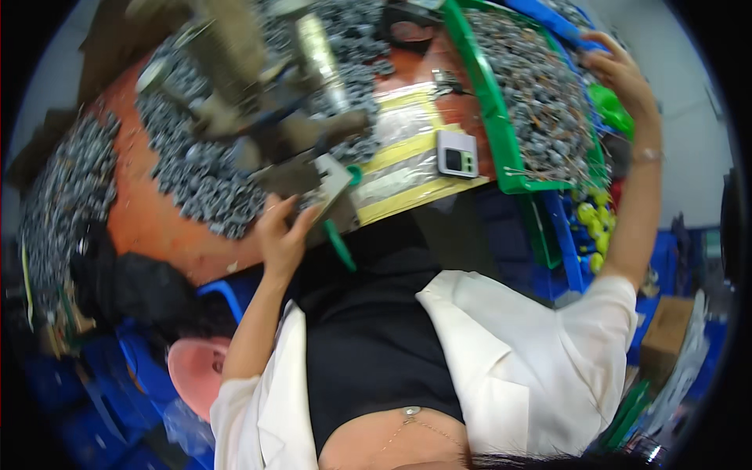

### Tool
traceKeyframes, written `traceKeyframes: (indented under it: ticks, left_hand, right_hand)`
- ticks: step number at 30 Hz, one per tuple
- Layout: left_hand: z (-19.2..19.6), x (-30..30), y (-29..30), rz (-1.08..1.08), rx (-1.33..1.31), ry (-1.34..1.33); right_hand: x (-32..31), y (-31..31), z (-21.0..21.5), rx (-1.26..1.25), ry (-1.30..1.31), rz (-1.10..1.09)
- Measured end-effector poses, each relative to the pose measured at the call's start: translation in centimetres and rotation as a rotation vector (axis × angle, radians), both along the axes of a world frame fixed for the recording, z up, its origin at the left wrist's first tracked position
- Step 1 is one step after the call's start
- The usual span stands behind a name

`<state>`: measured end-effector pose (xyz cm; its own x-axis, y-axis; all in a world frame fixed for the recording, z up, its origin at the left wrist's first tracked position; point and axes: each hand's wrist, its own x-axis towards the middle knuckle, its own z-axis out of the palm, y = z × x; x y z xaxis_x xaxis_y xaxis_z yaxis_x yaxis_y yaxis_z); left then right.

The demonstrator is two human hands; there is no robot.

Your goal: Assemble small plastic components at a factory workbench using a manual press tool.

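Observation:
My left hand (pixel 283 239) is at the near lower edge of a bench press-like machine (pixel 286 160), thumb and forefinger apart; I make out nothing held between them. The machine is smeared by motion. Far out to the right, my right hand (pixel 624 77) has its fingers bent over the rim of a blue crate (pixel 565 33). What lies under those fingertips is hidden. Heaps of small grey parts (pixel 196 176) lie around the machine on the orange tabletop (pixel 145 211). A green tray (pixel 495 129), full of similar grey parts and thin wires, stands between the machine and my right arm.
A white-and-black phone-like device (pixel 457 153) lies on yellow-and-silver tape at the table edge. Bright green bags (pixel 611 110) and yellow-green round pieces (pixel 593 223) are by my right arm. A pink bin (pixel 196 368) stands at lower left, a cardboard box (pixel 666 333) at right.

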<state>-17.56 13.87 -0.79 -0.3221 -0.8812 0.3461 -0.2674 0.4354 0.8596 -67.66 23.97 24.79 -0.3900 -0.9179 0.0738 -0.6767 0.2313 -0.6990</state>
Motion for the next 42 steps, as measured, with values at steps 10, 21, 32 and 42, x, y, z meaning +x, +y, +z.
traceKeyframes:
  ticks: [10, 21, 32, 42]
  left_hand:
    - [-0.3, -0.7, 0.4, -0.068, -0.134, -0.224]
    - [2.0, 7.9, -1.4, 0.432, -0.403, -0.41]
    - [0.4, 13.0, -3.0, 0.272, -0.277, -0.684]
    - [2.5, 6.6, 1.8, -0.082, 0.674, 0.774]
  right_hand:
    - [12.5, 4.4, -6.0, -0.647, -0.758, 0.307]
    - [26.5, 2.6, -14.3, -0.076, -0.415, 0.697]
    - [30.2, 3.0, -19.7, 0.121, -0.471, 0.514]
    - [34.9, 0.4, -20.4, 0.032, -0.661, 0.369]
